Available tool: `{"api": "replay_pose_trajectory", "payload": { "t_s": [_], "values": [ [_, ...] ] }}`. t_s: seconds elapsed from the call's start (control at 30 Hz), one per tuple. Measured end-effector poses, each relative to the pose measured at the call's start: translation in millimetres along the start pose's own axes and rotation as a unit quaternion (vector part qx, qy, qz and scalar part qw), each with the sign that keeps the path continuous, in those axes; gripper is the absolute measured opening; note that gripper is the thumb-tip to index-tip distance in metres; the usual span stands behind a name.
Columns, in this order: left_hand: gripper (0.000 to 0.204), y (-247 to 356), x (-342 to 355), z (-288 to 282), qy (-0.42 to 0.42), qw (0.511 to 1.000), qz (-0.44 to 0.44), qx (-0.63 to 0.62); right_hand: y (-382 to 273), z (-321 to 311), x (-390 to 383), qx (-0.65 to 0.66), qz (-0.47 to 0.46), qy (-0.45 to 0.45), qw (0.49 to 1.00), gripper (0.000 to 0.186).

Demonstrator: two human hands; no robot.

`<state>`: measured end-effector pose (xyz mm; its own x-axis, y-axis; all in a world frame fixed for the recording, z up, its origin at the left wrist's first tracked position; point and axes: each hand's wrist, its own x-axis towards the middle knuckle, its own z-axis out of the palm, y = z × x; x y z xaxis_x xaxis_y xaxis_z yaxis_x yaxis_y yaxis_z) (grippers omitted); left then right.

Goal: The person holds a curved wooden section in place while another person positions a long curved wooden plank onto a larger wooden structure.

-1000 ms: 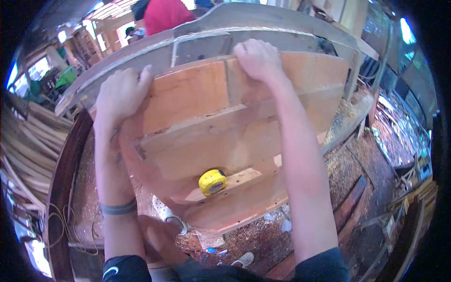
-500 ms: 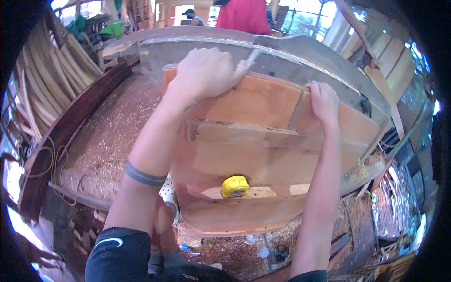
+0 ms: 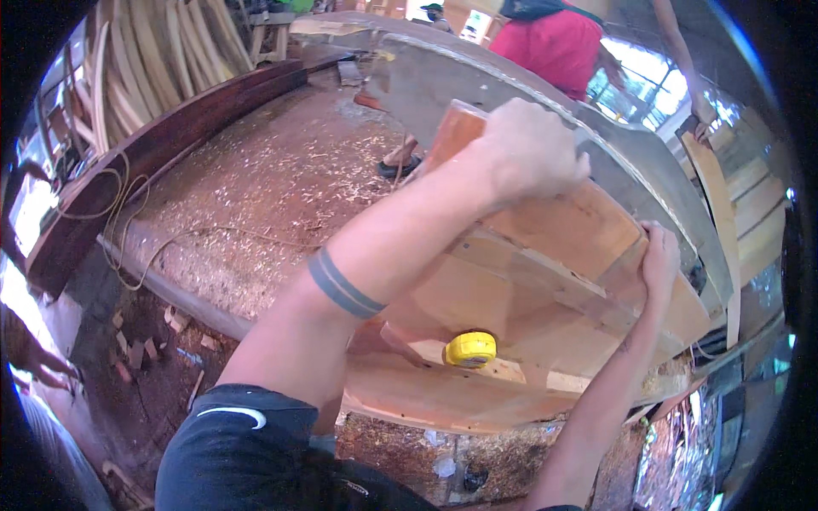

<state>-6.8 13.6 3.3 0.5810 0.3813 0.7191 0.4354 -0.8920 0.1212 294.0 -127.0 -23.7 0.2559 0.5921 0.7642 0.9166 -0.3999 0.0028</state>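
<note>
Both my hands hold the upper edge of a broad orange-brown wooden panel (image 3: pixel 579 223) with strips fixed across its face. My left hand (image 3: pixel 530 152) is closed over the edge near its left corner; its fingertips are hidden on the far side. Farther right, my right hand (image 3: pixel 661 260) hooks over the same edge with fingers bent. A yellow tape measure (image 3: pixel 471 350) rests on a lower strip of the panel, below and between my hands, touched by neither.
Behind the panel curves a long grey board (image 3: pixel 511 89). Left are a shavings-strewn surface (image 3: pixel 256 183), a thin cord (image 3: pixel 136 223), a dark red beam (image 3: pixel 170 140) and stacked planks (image 3: pixel 162 51). Beyond stands a person in red (image 3: pixel 554 47); another person's hand (image 3: pixel 701 115) meets a board at right.
The view has swung, so the panel and both hands sit farther right and slope down rightward. My hands stay on the panel's edge. More shavings-covered surface shows at left.
</note>
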Motion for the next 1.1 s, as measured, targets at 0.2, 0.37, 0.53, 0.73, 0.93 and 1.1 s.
{"api": "replay_pose_trajectory", "payload": {
  "t_s": [0.2,0.37,0.53,0.73,0.93,1.1],
  "values": [
    [0.039,5.4,8.9,7.6,-0.028,0.999,0.021,-0.001,77.8,13.0,17.1,-0.041,-0.142,-0.049,0.988,0.031],
    [0.039,-13.9,6.4,26.3,-0.010,1.000,0.011,0.012,65.6,39.4,19.5,0.030,-0.013,-0.073,0.997,0.040],
    [0.040,-4.1,5.4,15.8,0.009,1.000,0.019,0.015,96.6,39.9,29.1,0.091,0.004,-0.080,0.993,0.045],
    [0.041,-0.8,9.5,11.5,-0.007,1.000,0.024,0.002,94.9,37.1,22.4,0.089,0.000,-0.050,0.995,0.044],
    [0.043,-2.5,5.0,12.2,0.018,0.998,0.043,-0.032,49.7,17.8,10.3,0.087,0.007,-0.036,0.996,0.036],
    [0.048,4.0,3.2,-4.8,-0.056,0.998,0.012,-0.014,31.1,10.3,1.7,0.062,0.005,-0.018,0.998,0.035]
  ]
}}
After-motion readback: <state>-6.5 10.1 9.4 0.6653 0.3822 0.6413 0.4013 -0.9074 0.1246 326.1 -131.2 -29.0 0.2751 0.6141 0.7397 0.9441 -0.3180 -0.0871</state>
